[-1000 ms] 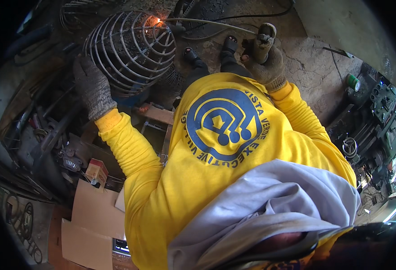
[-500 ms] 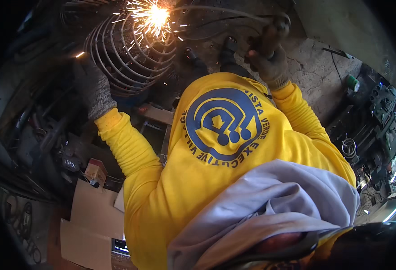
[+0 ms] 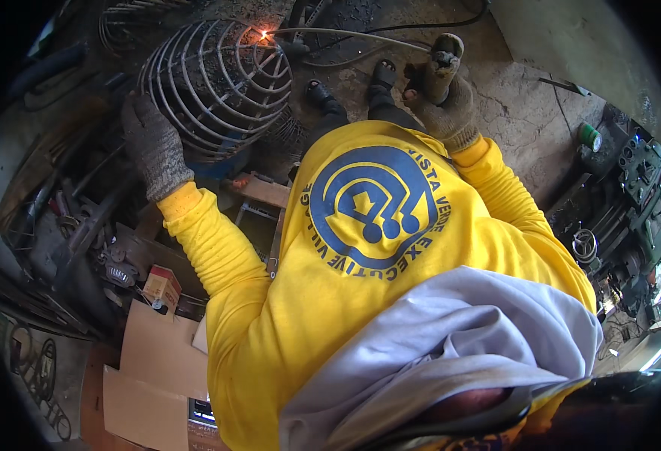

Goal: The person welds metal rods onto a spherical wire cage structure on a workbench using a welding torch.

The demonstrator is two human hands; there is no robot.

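Observation:
A dome-shaped cage of curved metal bars (image 3: 218,101) lies on its side at the upper left. My left hand (image 3: 154,143), in a knit glove, is closed at its left rim; the fingertips are partly hidden. My right hand (image 3: 454,113), gloved too, grips a welding electrode holder (image 3: 443,71). From the holder a long thin welding rod (image 3: 345,31) reaches left to the cage's top right. The rod's tip meets a small glowing orange spot (image 3: 263,34) on the bars.
My feet (image 3: 384,71) in open footwear stand just right of the cage. A black cable (image 3: 398,28) runs across the floor beyond them. Cardboard (image 3: 150,368) and a small box (image 3: 162,289) lie at lower left. A green can (image 3: 589,137) and dark machinery (image 3: 642,188) stand at right.
The bright arc and flying sparks have died down to a small glow. The electrode holder has tilted and dropped slightly leftward with my right hand. My left hand stays at the cage.

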